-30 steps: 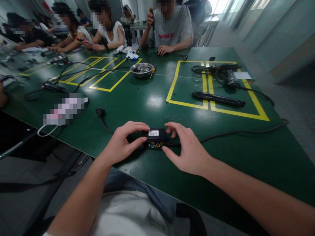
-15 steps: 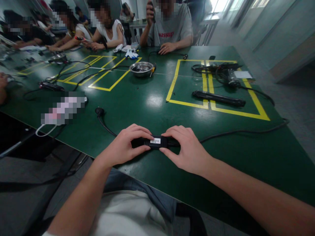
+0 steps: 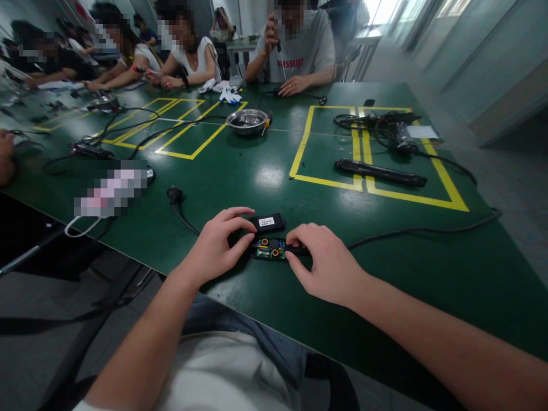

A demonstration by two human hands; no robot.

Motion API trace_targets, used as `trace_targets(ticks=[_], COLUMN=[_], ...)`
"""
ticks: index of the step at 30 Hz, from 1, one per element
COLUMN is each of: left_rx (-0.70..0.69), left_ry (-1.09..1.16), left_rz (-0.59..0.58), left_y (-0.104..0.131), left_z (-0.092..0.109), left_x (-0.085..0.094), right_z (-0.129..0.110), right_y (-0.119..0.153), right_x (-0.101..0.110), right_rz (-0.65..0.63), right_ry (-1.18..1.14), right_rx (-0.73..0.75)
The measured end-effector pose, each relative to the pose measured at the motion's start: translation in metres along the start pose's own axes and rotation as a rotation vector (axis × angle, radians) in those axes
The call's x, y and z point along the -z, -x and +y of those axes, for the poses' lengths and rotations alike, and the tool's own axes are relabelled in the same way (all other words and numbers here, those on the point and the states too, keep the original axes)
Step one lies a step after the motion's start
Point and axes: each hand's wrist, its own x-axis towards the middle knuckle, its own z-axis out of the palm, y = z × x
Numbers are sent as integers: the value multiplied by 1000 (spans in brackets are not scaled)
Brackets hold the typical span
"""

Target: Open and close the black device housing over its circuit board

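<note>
A small black case lies opened on the green table in front of me. Its lower half [image 3: 269,249] shows a circuit board with copper coils and coloured wires. Just beyond it is the black cover [image 3: 269,222] with a white label, apart from the lower half. My left hand [image 3: 223,242] has its fingertips at the cover's left end, thumb and fingers curved round it. My right hand [image 3: 324,260] pinches the right end of the lower half, where a black cable [image 3: 411,229] runs off to the right. A black plug [image 3: 174,195] lies beyond my left hand.
A metal bowl [image 3: 247,122] sits mid-table. Yellow tape outlines [image 3: 325,181] hold a black bar [image 3: 380,172] and bundled cables [image 3: 385,123] at the right. A pixelated pinkish object [image 3: 115,188] lies left. Across the table, a person [image 3: 295,51] holds a thin tool; others sit at left.
The case was closed between both hands; now its labelled cover lies beyond the lower half, uncovering the circuit board. My left hand has shifted slightly forward and left with the cover.
</note>
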Motion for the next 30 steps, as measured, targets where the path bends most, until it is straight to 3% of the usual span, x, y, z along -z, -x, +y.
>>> trace_targets(ticks=[7, 15, 24, 30], left_rx=[-72, -130, -108, -155], left_ry=[-13, 91, 39, -72], left_rz=[-155, -12, -96, -4], left_y=[3, 4, 4, 4], left_z=[4, 3, -1, 0], left_x=[7, 7, 6, 4], right_z=[-1, -1, 1, 1], right_y=[2, 2, 1, -1], right_x=[-2, -1, -1, -1], right_rz=[-8, 87, 25, 40], right_ry=[-33, -116, -87, -21], right_rx=[-50, -2, -23, 29])
